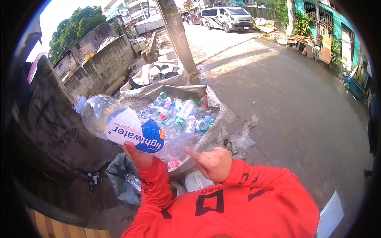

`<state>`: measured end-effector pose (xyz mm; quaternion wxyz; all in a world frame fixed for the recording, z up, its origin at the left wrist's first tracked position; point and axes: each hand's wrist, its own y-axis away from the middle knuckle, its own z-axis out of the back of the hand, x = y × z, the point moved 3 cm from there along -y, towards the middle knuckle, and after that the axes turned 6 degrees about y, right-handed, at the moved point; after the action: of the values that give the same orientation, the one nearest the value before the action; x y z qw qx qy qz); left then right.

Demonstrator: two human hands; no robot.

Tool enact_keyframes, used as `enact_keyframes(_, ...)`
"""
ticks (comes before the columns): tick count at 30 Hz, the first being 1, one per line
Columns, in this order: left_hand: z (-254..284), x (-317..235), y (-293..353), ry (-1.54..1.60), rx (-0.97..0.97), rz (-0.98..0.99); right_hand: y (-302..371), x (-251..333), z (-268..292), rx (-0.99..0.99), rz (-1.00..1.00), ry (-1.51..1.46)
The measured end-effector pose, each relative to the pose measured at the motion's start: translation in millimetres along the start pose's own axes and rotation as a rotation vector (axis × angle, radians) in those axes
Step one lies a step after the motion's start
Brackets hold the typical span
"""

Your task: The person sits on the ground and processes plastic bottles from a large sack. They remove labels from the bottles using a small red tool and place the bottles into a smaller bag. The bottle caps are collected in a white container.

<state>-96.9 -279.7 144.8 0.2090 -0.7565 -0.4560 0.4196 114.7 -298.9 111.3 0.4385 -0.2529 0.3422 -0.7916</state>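
Red-sleeved left hand (137,155) holds clear bottle (127,127) above street-side sack (210,131).

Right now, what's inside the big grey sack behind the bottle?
The grey sack is heaped with empty plastic bottles, mostly clear. The large bottle in the left hand covers its near left part, and deeper layers are hidden.

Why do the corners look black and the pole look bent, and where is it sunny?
Head view: the fisheye lens leaves black corners and bends the pole; sun whitens the road by the van, while the left hand, its clear bottle, the right hand and the sack of bottles sit in shade.
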Motion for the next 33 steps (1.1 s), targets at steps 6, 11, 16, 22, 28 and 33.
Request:
enact_keyframes(6,2,12,-4,0.116,0.115,0.167,4,-6,-1,-0.013,-0.007,0.023)
enact_keyframes(11,19,21,-28,0.28,-0.097,0.139,43,-35,-44,0.531,-0.127,0.137)
enact_keyframes(16,14,28,-36,0.18,0.053,0.16,95,-124,-85,0.488,-0.599,-0.273)
enact_keyframes(22,-3,69,24,0.211,0.132,0.428,14,-81,-30,-0.122,-0.458,-0.78)
enact_keyframes(28,-43,64,49,0.303,0.097,0.539,15,-64,-13,-0.025,-0.412,-0.644)
enact_keyframes(33,-43,67,57,0.227,0.015,0.521,24,-64,-16,-0.066,-0.468,-0.601)
